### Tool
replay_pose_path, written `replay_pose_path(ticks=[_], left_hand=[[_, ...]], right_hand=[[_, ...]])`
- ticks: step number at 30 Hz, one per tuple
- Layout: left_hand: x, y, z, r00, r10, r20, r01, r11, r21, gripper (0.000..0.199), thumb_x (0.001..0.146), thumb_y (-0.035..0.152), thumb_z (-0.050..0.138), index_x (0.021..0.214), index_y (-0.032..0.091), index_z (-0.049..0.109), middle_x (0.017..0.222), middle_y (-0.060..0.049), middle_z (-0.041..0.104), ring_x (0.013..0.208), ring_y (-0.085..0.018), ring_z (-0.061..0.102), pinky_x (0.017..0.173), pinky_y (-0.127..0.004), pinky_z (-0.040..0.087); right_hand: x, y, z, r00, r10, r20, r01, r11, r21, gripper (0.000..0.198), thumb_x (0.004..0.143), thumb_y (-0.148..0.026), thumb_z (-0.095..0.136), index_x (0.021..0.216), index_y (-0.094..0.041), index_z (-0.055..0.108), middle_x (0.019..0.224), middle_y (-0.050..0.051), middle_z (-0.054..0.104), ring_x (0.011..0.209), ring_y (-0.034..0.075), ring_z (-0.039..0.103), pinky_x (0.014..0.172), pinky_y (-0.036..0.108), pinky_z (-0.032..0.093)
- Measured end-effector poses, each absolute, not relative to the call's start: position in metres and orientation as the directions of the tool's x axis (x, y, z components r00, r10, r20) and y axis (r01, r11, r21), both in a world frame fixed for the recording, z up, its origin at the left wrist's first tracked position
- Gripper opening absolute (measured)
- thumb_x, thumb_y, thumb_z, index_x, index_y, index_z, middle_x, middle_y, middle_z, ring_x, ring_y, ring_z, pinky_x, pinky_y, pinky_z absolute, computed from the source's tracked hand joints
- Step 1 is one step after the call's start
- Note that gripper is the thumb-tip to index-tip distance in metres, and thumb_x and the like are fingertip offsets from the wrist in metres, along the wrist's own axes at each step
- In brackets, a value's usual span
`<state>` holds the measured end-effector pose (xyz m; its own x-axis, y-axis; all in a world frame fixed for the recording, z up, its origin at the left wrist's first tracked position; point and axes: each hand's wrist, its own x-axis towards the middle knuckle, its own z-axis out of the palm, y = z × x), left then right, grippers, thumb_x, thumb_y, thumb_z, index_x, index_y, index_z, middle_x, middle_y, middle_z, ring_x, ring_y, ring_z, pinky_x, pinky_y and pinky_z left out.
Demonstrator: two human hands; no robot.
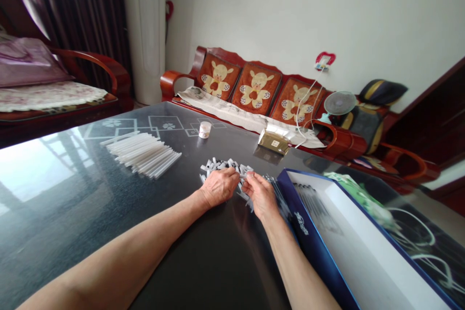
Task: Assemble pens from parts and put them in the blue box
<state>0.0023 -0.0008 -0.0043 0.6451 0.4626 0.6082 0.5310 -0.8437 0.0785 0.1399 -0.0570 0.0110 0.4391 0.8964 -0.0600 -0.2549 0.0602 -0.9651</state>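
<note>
Three animal-patterned cushions (256, 89) are propped along a wooden sofa (169, 83), and a small electric fan (340, 103) is placed near one end. A purple bag (29, 62) is laid on a wooden armchair (109, 69), behind which dark curtains (83, 14) are hung.

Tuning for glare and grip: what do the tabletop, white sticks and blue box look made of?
Tabletop: glossy, maybe glass or polished stone; it mirrors bright light.
White sticks: probably plastic, satin; pale, even, slightly translucent look.
Blue box: likely coated cardboard, slight sheen; thin, crisp-edged walls.
</note>
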Motion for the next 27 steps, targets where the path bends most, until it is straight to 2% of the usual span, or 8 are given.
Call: replay_pose_path(ticks=[2,5,8,11,15,20,24,27], left_hand=[[0.001,0.003,-0.003,0.634,0.439,0.637,0.534,-0.844,0.050,0.031,0.097,0.024,0.036,0.083,0.016,0.062,0.078,-0.005,0.059,0.072,-0.016,0.056,0.065,-0.028,0.043],[-0.002,0.010,-0.002,0.601,0.384,0.701,0.544,-0.839,-0.006,0.027,0.097,0.027,0.039,0.094,0.017,0.065,0.083,-0.006,0.062,0.076,-0.019,0.055,0.071,-0.032,0.043],[-0.003,0.013,-0.002,0.578,0.325,0.748,0.529,-0.848,-0.040,0.026,0.096,0.027,0.041,0.104,0.018,0.064,0.091,-0.007,0.065,0.081,-0.020,0.056,0.079,-0.037,0.043],[-0.003,0.011,-0.003,0.558,0.301,0.773,0.521,-0.852,-0.044,0.027,0.095,0.025,0.042,0.112,0.018,0.062,0.108,-0.010,0.065,0.095,-0.022,0.058,0.092,-0.043,0.040],[-0.005,0.007,-0.002,0.464,0.336,0.819,0.578,-0.816,0.008,0.041,0.090,0.024,0.047,0.131,0.018,0.050,0.138,-0.014,0.049,0.126,-0.031,0.043,0.101,-0.048,0.034],[-0.008,0.010,-0.004,0.373,0.365,0.853,0.580,-0.809,0.092,0.044,0.089,0.020,0.045,0.132,0.018,0.047,0.137,-0.015,0.049,0.123,-0.031,0.044,0.098,-0.048,0.037],[-0.008,0.013,-0.007,0.408,0.383,0.829,0.548,-0.829,0.112,0.041,0.088,0.017,0.043,0.127,0.018,0.052,0.131,-0.015,0.053,0.116,-0.029,0.048,0.096,-0.047,0.039],[-0.008,0.015,-0.009,0.434,0.377,0.818,0.535,-0.839,0.103,0.039,0.087,0.015,0.041,0.124,0.017,0.055,0.127,-0.015,0.055,0.111,-0.027,0.051,0.093,-0.045,0.041]], right_hand=[[0.142,-0.055,0.008,0.429,0.903,0.035,-0.105,0.088,-0.990,0.032,0.060,-0.038,0.077,0.080,-0.018,0.062,0.060,-0.004,0.061,0.054,0.010,0.056,0.056,0.024,0.049],[0.147,-0.056,0.008,0.376,0.888,0.264,0.306,0.150,-0.940,0.022,0.068,-0.036,0.070,0.079,-0.019,0.060,0.059,-0.004,0.061,0.054,0.012,0.056,0.056,0.025,0.047],[0.148,-0.061,0.011,0.224,0.831,0.509,0.699,0.227,-0.679,0.014,0.076,-0.029,0.061,0.086,-0.020,0.065,0.076,0.003,0.069,0.067,0.016,0.063,0.068,0.028,0.049],[0.145,-0.065,0.017,0.056,0.810,0.583,0.872,0.245,-0.423,0.017,0.083,-0.022,0.053,0.092,-0.021,0.068,0.088,0.006,0.071,0.080,0.019,0.065,0.077,0.028,0.048],[0.152,-0.064,0.040,0.032,0.805,0.592,0.944,0.170,-0.282,0.019,0.082,-0.019,0.051,0.087,-0.019,0.070,0.091,0.008,0.067,0.083,0.018,0.063,0.079,0.027,0.048],[0.228,-0.089,0.094,0.161,0.753,0.638,0.982,-0.059,-0.179,0.023,0.081,-0.028,0.053,0.089,-0.019,0.072,0.085,0.007,0.066,0.080,0.018,0.062,0.080,0.028,0.047],[0.317,-0.131,0.101,0.506,0.755,0.417,0.850,-0.518,-0.094,0.026,0.081,-0.028,0.051,0.094,-0.020,0.072,0.089,0.009,0.071,0.085,0.023,0.065,0.077,0.030,0.047],[0.363,-0.150,0.078,0.667,0.708,0.232,0.724,-0.689,0.022,0.020,0.074,-0.024,0.056,0.078,-0.017,0.074,0.080,0.016,0.072,0.082,0.030,0.067,0.073,0.037,0.048]])
